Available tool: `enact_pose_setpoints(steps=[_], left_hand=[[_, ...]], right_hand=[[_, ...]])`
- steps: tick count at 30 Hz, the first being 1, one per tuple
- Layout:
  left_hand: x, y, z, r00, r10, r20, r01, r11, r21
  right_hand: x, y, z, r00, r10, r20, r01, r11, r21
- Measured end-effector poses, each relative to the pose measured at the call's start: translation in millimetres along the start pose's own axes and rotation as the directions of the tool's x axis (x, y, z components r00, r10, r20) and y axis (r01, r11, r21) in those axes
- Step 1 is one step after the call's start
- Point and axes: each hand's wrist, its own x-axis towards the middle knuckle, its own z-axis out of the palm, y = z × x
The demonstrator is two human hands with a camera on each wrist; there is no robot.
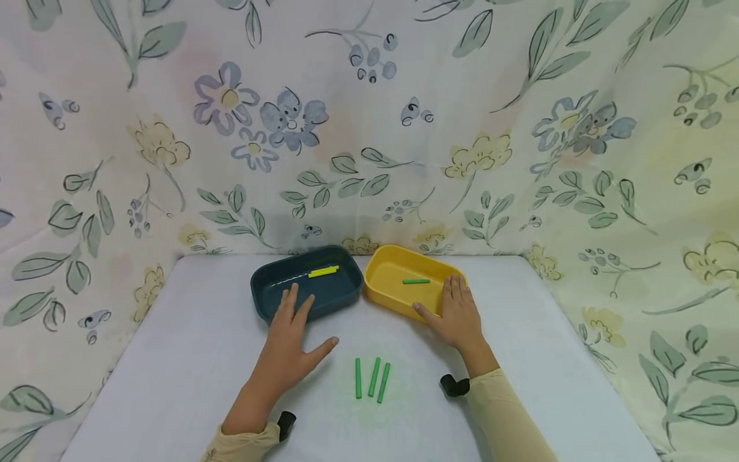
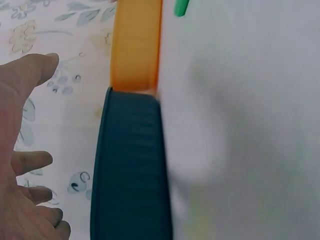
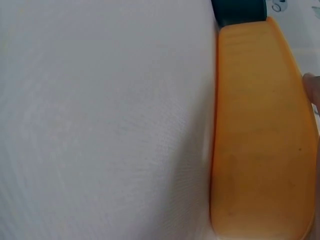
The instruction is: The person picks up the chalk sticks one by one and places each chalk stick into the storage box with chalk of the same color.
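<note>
My left hand (image 1: 291, 343) is spread over the near side of a dark blue tray (image 1: 274, 296), its fingers extended and holding nothing. Inside that tray lie yellow sticks (image 1: 323, 272), side by side. A yellow-orange tray (image 1: 387, 292) stands to the right, with one green stick (image 1: 416, 281) in it. Over its near right corner lies my right hand (image 1: 460, 316), fingers straight and thumb apart along the rim. In the right wrist view the thumb (image 3: 312, 87) shows at the rim of this tray. Three green sticks (image 1: 374, 377) lie on the white table between my forearms.
The two trays sit end to end, meeting at the back of the white table (image 1: 202, 359). Behind and beside it hangs floral cloth (image 1: 369, 128). Small black devices (image 1: 455, 386) are strapped at both wrists.
</note>
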Motion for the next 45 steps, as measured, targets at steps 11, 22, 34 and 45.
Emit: enact_pose_setpoints(steps=[11,22,34,45], left_hand=[[-7.4,6.7,11.4,0.996,0.090,0.002,-0.090,0.996,-0.010],[-9.6,13.7,17.8,0.994,0.068,0.091,-0.063,0.997,-0.053],[-13.5,21.5,29.9,0.966,0.040,0.257,-0.023,0.997,-0.069],[-17.4,22.7,33.2,0.921,0.024,0.389,0.022,0.993,-0.112]], right_hand=[[-2.3,0,2,1.000,0.008,0.004,-0.008,1.000,0.001],[-1.2,0,0,1.000,0.010,0.008,-0.010,1.000,-0.003],[1.1,2,2,1.000,0.022,0.016,-0.022,1.000,-0.001],[1.5,3,3,1.000,0.017,0.018,-0.017,1.000,-0.011]])
